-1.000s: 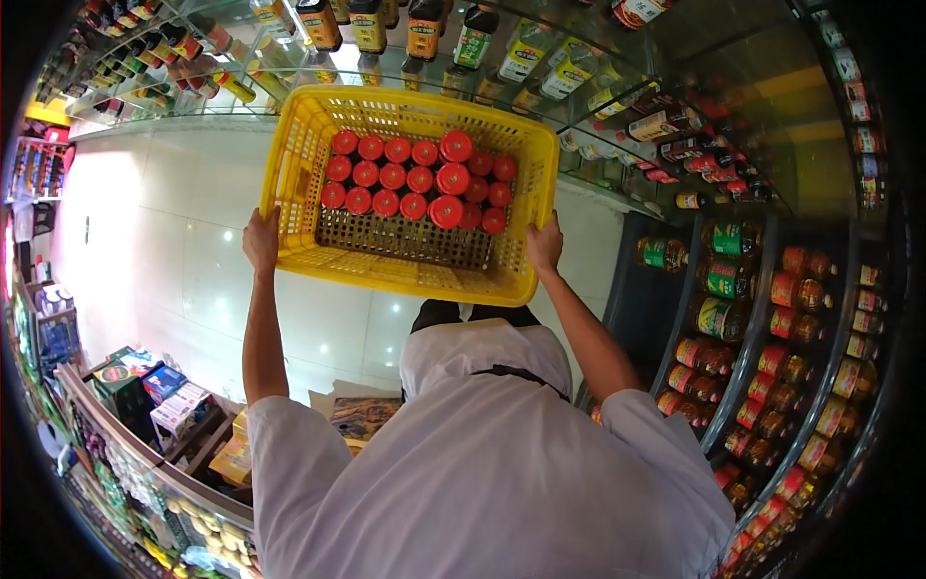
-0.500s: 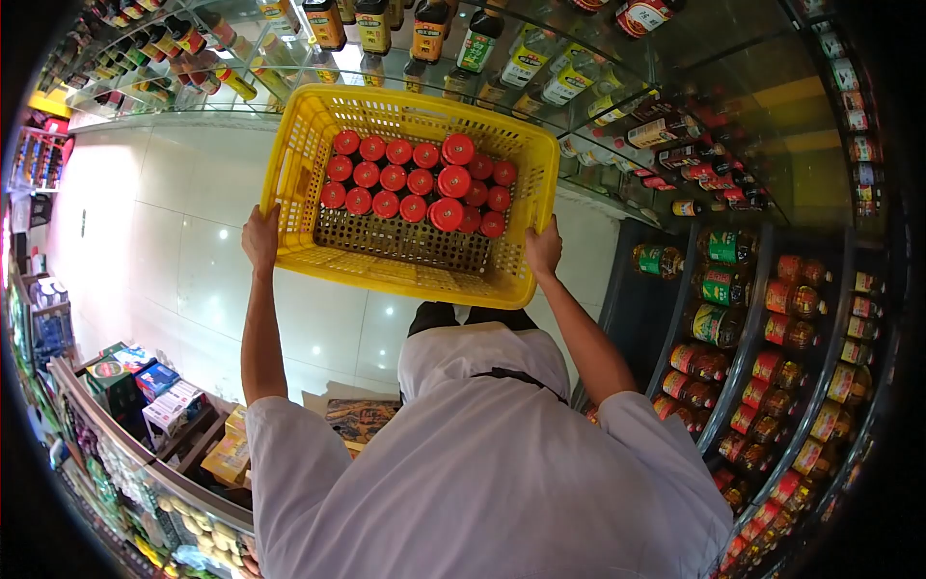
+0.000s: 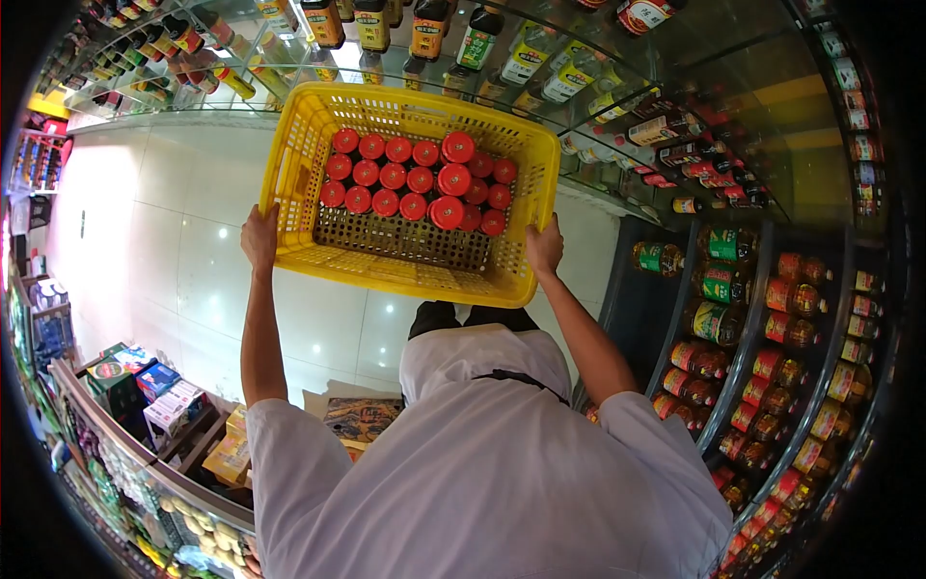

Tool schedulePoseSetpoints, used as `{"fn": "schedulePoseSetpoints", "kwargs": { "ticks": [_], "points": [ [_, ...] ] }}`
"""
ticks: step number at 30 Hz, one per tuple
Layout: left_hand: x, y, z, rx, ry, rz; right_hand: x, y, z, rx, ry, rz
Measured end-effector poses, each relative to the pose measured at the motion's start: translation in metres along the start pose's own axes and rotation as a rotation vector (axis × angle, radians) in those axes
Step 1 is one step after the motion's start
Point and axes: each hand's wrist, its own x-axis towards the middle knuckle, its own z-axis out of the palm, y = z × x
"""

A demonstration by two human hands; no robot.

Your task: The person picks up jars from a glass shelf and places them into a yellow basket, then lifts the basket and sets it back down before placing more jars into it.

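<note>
A yellow plastic basket [image 3: 376, 273] with perforated walls is held out in front of my body. Inside it stand several jars with red lids [image 3: 393, 177], packed in rows toward the far wall; a few at the right sit higher than the others. My left hand [image 3: 259, 237] is closed on the basket's left end. At the right end, my right hand [image 3: 545, 245] grips the rim. The fingers of both hands are partly hidden by the basket's walls.
Beyond the basket runs a glass shelf with sauce bottles [image 3: 479, 41]. On the right, a dark rack holds large oil bottles [image 3: 717, 323]. Boxes [image 3: 174, 405] and a produce stand [image 3: 207, 526] lie at lower left. Pale floor tiles [image 3: 183, 261] stretch beneath.
Almost nothing differs. The basket has shifted very slightly, with both hands still on its ends and the jars in the same places.
</note>
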Motion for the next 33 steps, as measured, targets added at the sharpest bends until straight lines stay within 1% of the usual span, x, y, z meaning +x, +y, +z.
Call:
{"fn": "schedulePoseSetpoints", "kwargs": {
  "ticks": [8,11,13,16,33],
  "points": [
    [0.0000,-0.0001,0.0016,0.018,0.024,0.004,-0.0004,-0.0003,-0.0006,0.017,0.008,-0.015],
    [-0.0009,0.0021,0.0006,0.005,0.028,0.010,0.0004,-0.0002,-0.0008,0.002,-0.009,0.025],
    [-0.0014,0.0017,-0.0002,-0.003,0.022,0.010,0.0009,0.0018,0.0004,0.048,-0.010,-0.023],
    [0.0002,0.0011,0.0005,0.023,0.012,-0.005,0.0006,0.0005,-0.0002,0.040,-0.014,0.002],
    [0.0003,0.0008,0.0003,0.004,0.021,0.015,-0.0030,-0.0051,-0.0037,0.038,0.005,-0.015]
  ]
}}
